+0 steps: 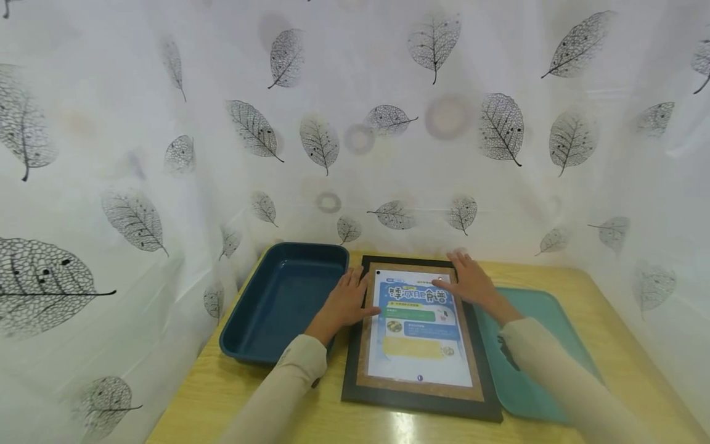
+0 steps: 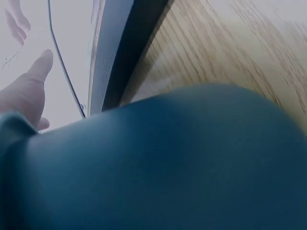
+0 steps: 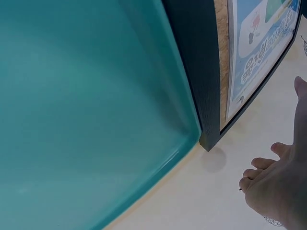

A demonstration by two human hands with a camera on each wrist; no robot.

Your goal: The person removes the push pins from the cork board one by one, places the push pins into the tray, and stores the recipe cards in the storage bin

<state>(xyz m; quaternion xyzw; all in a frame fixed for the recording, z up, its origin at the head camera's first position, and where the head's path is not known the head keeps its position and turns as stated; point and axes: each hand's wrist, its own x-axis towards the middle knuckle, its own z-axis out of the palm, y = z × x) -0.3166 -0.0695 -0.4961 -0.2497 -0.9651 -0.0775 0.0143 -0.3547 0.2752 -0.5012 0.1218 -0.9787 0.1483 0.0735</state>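
A black-framed cork board [image 1: 363, 370] lies on the table with a printed sheet [image 1: 416, 364] on it, headed by large Chinese characters. My left hand [image 1: 345, 301] is over the board's left edge, fingers extended and thumb pointing across the sheet. On the other side, my right hand [image 1: 471, 283] reaches over the upper right corner, fingers spread, its thumb above the sheet. Neither hand grips anything. The left wrist view catches my left hand [image 2: 29, 91] past the blue tray rim; my right hand [image 3: 278, 187] shows at the right wrist view's lower right.
A deep dark blue tray [image 1: 272, 314] stands left of the board. To its right lies a shallow teal tray [image 1: 532, 394], partly under my right forearm, where a small dark shape [image 1: 506, 351] shows. A leaf-printed curtain [image 1: 388, 172] encloses the wooden table [image 1: 183, 407].
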